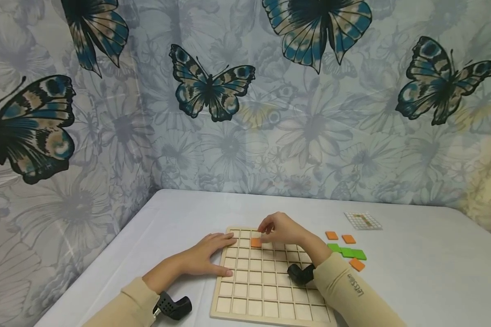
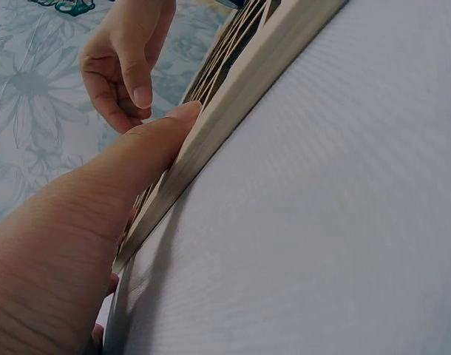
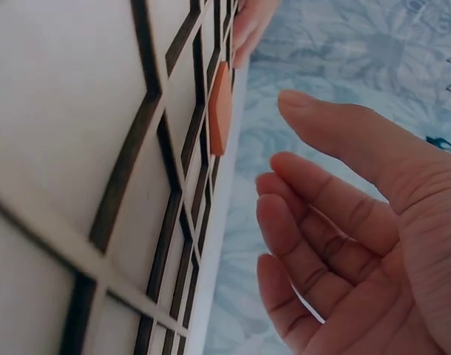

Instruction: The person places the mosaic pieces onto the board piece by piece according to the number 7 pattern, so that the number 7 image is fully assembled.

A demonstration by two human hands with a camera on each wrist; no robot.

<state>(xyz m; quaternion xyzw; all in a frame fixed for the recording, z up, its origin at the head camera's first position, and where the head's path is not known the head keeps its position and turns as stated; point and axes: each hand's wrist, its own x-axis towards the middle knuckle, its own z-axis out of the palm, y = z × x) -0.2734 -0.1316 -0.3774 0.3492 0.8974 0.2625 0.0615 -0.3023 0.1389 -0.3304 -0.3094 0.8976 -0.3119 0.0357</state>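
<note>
Placing step, apparently: orange tile (image 1: 255,242) lay on board (image 1: 270,293), lower centre of head view. Right hand (image 1: 284,229) hung near it, empty, thumb off fingers; left hand (image 1: 204,256) steadied board, digits spread. Next probably called for loose tiles (image 1: 353,253), lower right.

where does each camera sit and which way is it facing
Head: worn on the head, facing forward and down at the gridded board and the butterfly backdrop; left hand, right hand and both sleeves show.
Left wrist: on that wrist, looking along the left hand at the board's edge; the right hand shows beyond.
Right wrist: on that wrist, looking across the board; the right hand and part of the left show.
Shared: head and right wrist both show the orange tile on the board.
</note>
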